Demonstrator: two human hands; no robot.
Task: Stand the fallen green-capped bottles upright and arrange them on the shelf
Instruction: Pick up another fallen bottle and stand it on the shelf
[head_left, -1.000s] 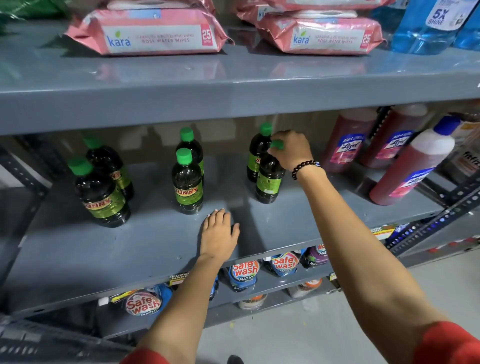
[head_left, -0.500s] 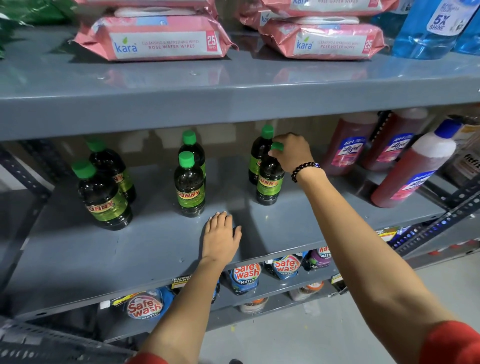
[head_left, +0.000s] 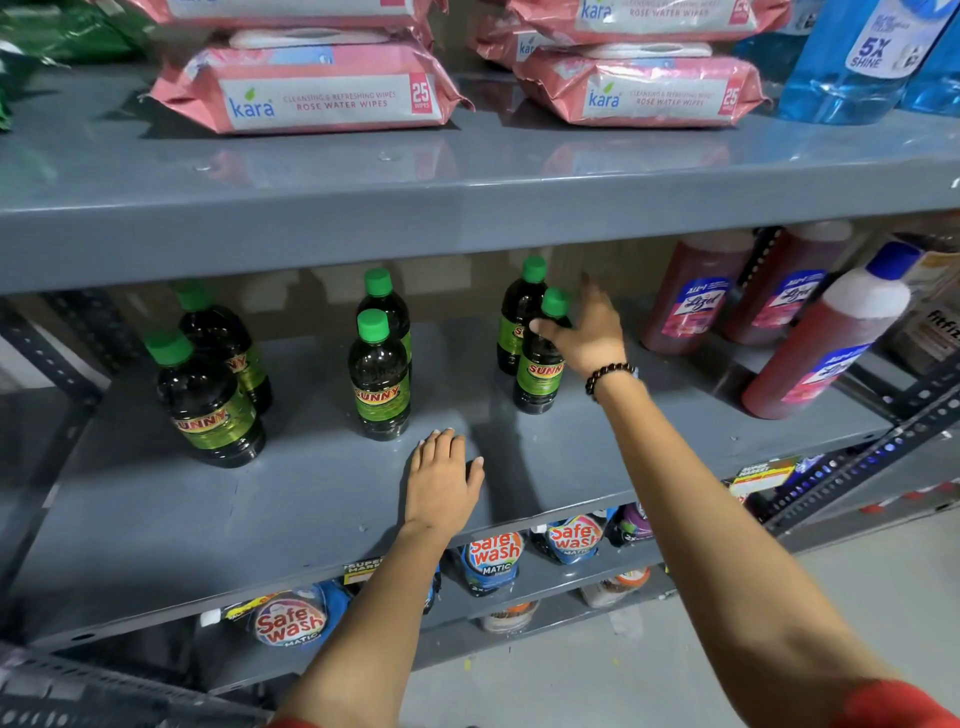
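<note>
Six dark green-capped bottles stand upright in three pairs on the grey middle shelf. The left pair leans slightly in the wide lens; the middle pair is straight. At the right pair, the front bottle has its cap showing, and my right hand is beside it with fingers spread, the thumb against its shoulder. The back bottle stands just behind. My left hand lies flat, palm down, on the shelf in front of the middle pair, holding nothing.
Red Lizol bottles stand at the shelf's right end, one leaning. Pink Kara wipes packs and blue bottles sit on the shelf above. Safe Wash pouches fill the shelf below. A perforated metal upright runs at the right.
My right hand has let go of the front right bottle's cap and opened, sliding to the bottle's right side. The bottle stays standing. My left hand has not moved.
</note>
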